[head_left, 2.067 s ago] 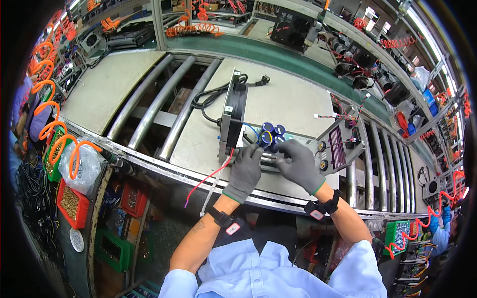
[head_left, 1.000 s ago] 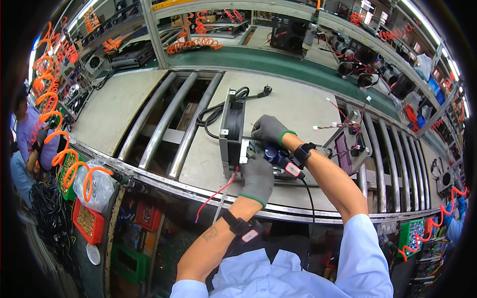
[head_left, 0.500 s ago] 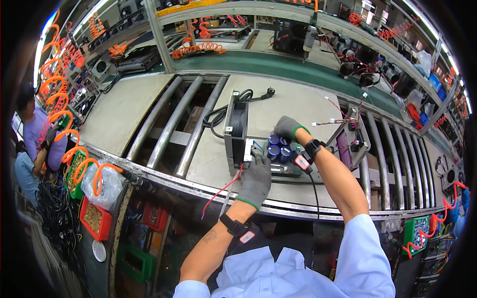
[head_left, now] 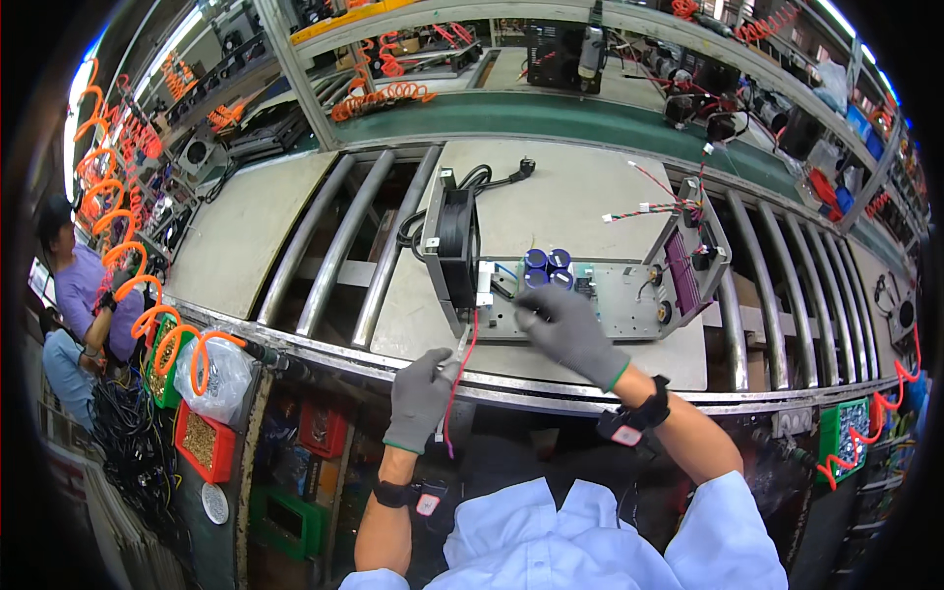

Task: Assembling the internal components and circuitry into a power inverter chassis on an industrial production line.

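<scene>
On the work board stands a metal chassis (head_left: 621, 305) with a black fan (head_left: 458, 246) upright at its left end. Blue cylindrical capacitors (head_left: 548, 267) rise from a circuit board towards its far side. My right hand (head_left: 572, 334), in a grey glove, is over the near side of the chassis, its fingers bent together near a white block (head_left: 485, 283). What its fingertips hold is hidden. My gloved left hand (head_left: 421, 398) is lower left, past the board's front edge, fingers curled beside a hanging red wire (head_left: 460, 379) and a thin white strip; its grip is unclear.
Metal rollers (head_left: 320, 251) flank the work board. A black power cord (head_left: 492, 180) lies behind the fan. Loose wires with white plugs (head_left: 644, 208) stick up by the purple part (head_left: 678, 265). Parts bins (head_left: 205, 440) and a co-worker (head_left: 87, 280) are at the left.
My left hand has drawn back from the chassis, down and left. My right hand has come off the capacitors and moved nearer to me. The capacitors and chassis floor now show more.
</scene>
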`<state>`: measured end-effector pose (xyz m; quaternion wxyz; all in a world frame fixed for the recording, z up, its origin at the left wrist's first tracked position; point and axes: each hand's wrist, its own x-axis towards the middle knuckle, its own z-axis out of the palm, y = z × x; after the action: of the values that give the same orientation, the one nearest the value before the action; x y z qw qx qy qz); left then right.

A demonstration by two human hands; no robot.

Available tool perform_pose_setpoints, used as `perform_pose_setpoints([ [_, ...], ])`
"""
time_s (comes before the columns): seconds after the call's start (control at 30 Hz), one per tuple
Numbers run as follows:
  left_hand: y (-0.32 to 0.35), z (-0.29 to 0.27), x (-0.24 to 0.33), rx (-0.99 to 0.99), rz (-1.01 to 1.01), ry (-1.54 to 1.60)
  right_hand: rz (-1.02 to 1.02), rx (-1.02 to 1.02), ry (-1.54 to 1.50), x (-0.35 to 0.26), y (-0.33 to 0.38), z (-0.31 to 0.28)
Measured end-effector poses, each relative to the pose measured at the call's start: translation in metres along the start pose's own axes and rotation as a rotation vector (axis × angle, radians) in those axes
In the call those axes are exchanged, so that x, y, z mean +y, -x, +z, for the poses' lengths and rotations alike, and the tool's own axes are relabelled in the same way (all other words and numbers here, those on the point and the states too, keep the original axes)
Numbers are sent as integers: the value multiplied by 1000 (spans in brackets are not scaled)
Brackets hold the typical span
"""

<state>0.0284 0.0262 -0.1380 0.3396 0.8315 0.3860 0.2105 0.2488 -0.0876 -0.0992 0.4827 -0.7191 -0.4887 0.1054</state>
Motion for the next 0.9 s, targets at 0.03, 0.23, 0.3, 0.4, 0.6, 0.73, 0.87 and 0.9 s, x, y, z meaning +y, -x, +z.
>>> perform_pose_setpoints([
  [0.03,-6,4,7,-106,-56,-10,-29,-44,52,7,8,6],
  [0.23,14,-10,9,-42,19,-373,36,-217,142,-7,52,14],
  [0.3,25,-45,28,-118,-30,-421,11,-216,124,-2,63,7],
  [0.4,21,-54,52,-444,-18,138,181,-422,-154,5,64,-13],
  [0.6,19,10,88,-390,-355,641,536,-837,-446,-4,69,-45],
  [0.73,16,32,102,-341,-341,647,517,-883,-316,-11,75,-60],
  [0.87,-5,48,104,-235,-236,705,564,-860,-309,-7,79,-67],
  [0.9,-14,47,105,-237,-226,681,561,-859,-302,-8,78,-70],
])
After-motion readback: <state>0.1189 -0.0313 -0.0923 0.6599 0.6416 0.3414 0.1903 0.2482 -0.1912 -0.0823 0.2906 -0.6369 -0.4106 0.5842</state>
